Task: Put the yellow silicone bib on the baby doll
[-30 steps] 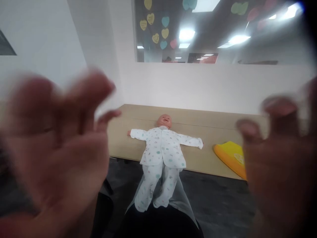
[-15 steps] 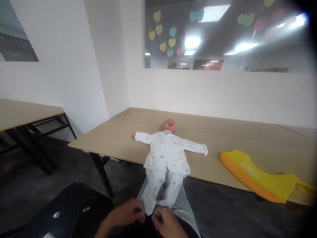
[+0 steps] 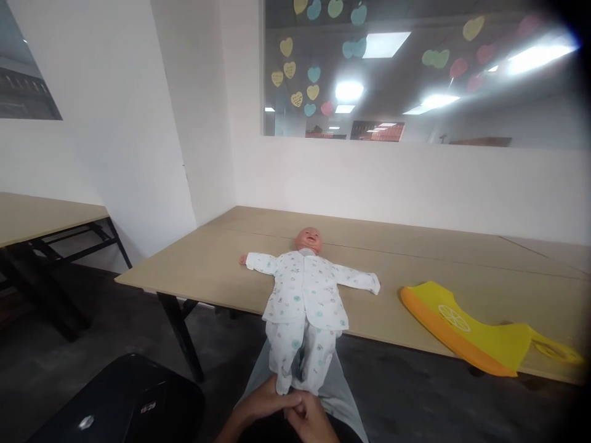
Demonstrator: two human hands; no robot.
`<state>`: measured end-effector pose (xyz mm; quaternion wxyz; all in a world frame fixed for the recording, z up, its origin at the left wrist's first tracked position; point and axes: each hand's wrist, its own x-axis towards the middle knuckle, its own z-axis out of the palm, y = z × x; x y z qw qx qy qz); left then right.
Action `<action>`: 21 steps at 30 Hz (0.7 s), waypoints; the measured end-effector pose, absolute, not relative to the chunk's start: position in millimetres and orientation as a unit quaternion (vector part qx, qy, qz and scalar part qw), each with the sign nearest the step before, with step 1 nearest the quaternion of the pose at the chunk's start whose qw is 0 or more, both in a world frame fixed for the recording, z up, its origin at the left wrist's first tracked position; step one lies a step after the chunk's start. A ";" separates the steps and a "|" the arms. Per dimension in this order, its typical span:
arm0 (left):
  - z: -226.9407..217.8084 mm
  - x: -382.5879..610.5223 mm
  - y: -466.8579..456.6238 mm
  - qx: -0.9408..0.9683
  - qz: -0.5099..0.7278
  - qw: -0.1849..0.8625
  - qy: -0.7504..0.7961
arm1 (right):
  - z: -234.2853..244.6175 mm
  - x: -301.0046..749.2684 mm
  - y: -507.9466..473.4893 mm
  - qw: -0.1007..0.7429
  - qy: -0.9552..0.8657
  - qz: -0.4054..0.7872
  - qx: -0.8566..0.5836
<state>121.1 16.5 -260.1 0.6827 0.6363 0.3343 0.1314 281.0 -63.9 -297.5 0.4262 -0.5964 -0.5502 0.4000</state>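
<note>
A baby doll [image 3: 305, 289] lies face up with both arms spread. It wears a white printed jacket and matching trousers [image 3: 289, 347]. Its head and torso are on the table, while its legs hang past the edge onto my grey-trousered lap [image 3: 339, 394]. At the trouser cuffs, my left hand [image 3: 272, 399] is closed, its thumb reaching across to the other hand. My right hand [image 3: 310, 413] is curled against it, just below the doll's feet. The two hands touch each other, and whatever their fingers hold, if anything, is hidden.
A yellow and orange bib-like piece [image 3: 466, 332] with a white fruit-slice print lies on the table [image 3: 207, 264] at right. A black chair [image 3: 124, 406] is at lower left. Another table [image 3: 46, 212] stands further left. Behind are a white wall and window [image 3: 388, 74].
My hands have come together at the trouser cuffs; before, they were slightly apart with fingers pinched. The doll's legs rest closer together. The camera view has tilted up a little.
</note>
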 end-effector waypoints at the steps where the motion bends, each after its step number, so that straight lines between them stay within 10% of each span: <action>1: -265.2 121.4 18.4 0.633 0.152 0.676 0.345 | -296.2 280.8 -62.3 0.426 -0.538 0.426 -0.589; 21: -250.0 113.0 23.4 0.554 0.168 0.739 0.343 | -308.2 286.7 -54.4 0.428 -0.538 0.519 -0.509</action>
